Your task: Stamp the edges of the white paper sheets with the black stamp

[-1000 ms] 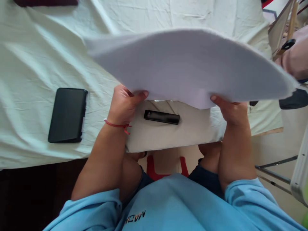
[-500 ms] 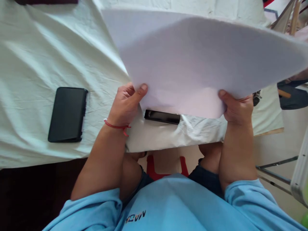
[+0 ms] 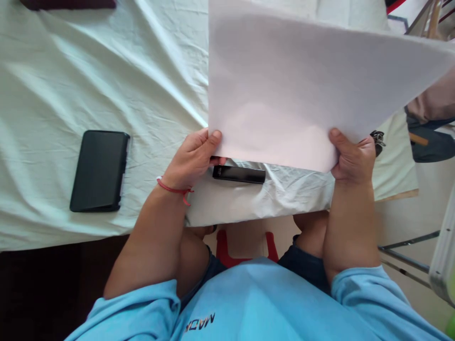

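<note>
A large white sheet of paper point(image 3: 284, 90) is held up over the table between my two hands. My left hand point(image 3: 197, 154) pinches its near left corner, thumb on top and fingers beneath. At the near right corner my right hand point(image 3: 351, 154) grips the sheet the same way, with the thumb on the upper face. The paper's far right part bends and reaches the frame's edge. Just below the near edge lies a slim black oblong case point(image 3: 240, 174) on the cloth, close to my left fingertips. Whether the paper is one sheet or several, I cannot tell.
A black phone or small tablet point(image 3: 99, 170) lies on the pale tablecloth point(image 3: 152, 80) at the left. A dark maroon object point(image 3: 69, 4) sits at the far left edge. Keys point(image 3: 378, 139) lie beyond my right hand. A red stool point(image 3: 227, 253) shows below the table.
The paper's left side has swung to the right and now stands straighter. My left hand has shifted slightly right, its fingers now showing under the near edge. My right hand has barely moved.
</note>
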Available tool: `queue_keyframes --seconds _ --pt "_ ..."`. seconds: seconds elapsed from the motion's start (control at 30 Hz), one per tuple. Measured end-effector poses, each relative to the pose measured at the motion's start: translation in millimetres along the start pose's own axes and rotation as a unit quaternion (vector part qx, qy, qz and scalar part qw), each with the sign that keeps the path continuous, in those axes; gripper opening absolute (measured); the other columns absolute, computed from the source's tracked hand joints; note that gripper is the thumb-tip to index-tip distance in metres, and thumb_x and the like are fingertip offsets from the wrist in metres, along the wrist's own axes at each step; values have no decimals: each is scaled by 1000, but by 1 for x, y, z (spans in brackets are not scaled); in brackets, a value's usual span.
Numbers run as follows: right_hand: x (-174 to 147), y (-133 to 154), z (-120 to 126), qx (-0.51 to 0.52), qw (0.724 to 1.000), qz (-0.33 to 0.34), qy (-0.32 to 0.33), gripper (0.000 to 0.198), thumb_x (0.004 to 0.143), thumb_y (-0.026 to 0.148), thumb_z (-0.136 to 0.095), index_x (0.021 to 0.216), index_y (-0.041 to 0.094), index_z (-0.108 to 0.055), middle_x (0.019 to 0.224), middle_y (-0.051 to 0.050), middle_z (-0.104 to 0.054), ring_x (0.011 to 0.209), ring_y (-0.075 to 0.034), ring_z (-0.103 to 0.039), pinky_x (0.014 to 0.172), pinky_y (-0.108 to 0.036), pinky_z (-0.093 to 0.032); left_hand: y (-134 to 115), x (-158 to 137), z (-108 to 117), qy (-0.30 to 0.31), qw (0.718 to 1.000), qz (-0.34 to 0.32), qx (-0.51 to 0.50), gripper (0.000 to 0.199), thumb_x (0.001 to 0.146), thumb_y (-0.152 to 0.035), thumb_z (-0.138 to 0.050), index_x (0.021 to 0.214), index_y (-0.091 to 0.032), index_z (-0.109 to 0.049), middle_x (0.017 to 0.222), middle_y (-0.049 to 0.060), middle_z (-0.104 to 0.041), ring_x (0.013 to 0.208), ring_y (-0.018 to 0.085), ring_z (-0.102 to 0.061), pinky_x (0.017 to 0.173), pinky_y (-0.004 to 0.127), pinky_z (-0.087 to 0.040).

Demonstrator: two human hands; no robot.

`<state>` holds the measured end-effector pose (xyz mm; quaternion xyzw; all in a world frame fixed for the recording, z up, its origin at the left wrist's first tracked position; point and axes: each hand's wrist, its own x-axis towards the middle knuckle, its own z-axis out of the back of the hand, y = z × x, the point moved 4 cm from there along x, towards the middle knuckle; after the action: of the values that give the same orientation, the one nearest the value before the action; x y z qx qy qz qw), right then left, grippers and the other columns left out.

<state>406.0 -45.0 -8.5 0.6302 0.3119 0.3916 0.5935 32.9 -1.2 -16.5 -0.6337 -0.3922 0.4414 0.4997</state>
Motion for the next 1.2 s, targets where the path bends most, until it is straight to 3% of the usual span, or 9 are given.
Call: queue_keyframes --seconds 0.17,0.3,0.4,0.57,0.7,0.77,0.83,0.93,1.2 --pt "-1 1 -1 0 1000 4 -10 49 64 60 -112 94 36 -81 107 0 -89 131 -34 -84 127 -61 -69 -2 -1 -1 15 1000 -20 13 59 98 -76 -92 80 -26 -67 65 -2 -51 54 13 -44 50 29 -43" --pt "-4 7 -4 20 999 13 -21 41 69 51 -109 93 33 -82 108 -1 -88 126 -30 -85 131 -57 -66 0 -1 -2 24 999 -24 -13 49 90 -67 -101 101 -24 -81 77 0 -60 62 16 -48 56 31 -43" --pt "-4 8 -5 29 999 11 -23 40 68 47 -110 93 31 -82 106 -2 -88 124 -29 -85 131 -56 -66 1 -2 0 10 1000 -15 -22 55 88 -66 -103 116 -23 -83 90 6 -72 75 23 -62 66 35 -53" --pt "-2 6 -3 34 999 3 -22 45 64 50 -112 93 34 -81 109 -1 -89 129 -31 -85 131 -59 -67 -3 -6 -4 34 998 -29 -38 53 89 -67 -102 118 -26 -83 84 3 -67 88 29 -73 88 42 -66" --pt "-3 4 -1 42 999 -25 -23 47 62 48 -112 94 31 -81 109 -1 -89 126 -29 -85 128 -56 -69 -7 -7 -6 55 996 -49 -46 52 88 -61 -104 119 -26 -82 96 6 -76 117 36 -78 109 48 -66" --pt "-3 2 1 45 998 -41 -21 48 63 47 -112 95 29 -81 109 -2 -89 123 -29 -86 123 -55 -71 -6 -5 -4 51 997 -37 -44 47 89 -60 -103 114 -26 -81 88 4 -72 106 33 -78 102 45 -68" --pt "-3 0 4 38 998 -53 -13 49 64 47 -113 96 29 -80 110 -4 -89 125 -31 -86 118 -56 -74 -3 -3 0 39 999 -19 -31 40 91 -58 -101 102 -26 -78 78 1 -63 81 24 -71 81 37 -65" --pt "-2 -2 8 27 997 -72 -10 52 61 46 -115 96 29 -80 112 -6 -90 126 -34 -86 112 -54 -76 -1 -1 4 33 999 6 7 39 90 -47 -102 88 -26 -70 71 -2 -57 61 16 -58 56 29 -48" --pt "-7 8 13 17 995 -80 -53 62 49 45 -119 93 21 -83 113 -9 -92 102 -26 -84 105 -45 -76 -4 -3 1 -6 997 -29 77 29 90 -38 -99 86 -24 -74 66 -2 -62 59 16 -57 58 32 -45"
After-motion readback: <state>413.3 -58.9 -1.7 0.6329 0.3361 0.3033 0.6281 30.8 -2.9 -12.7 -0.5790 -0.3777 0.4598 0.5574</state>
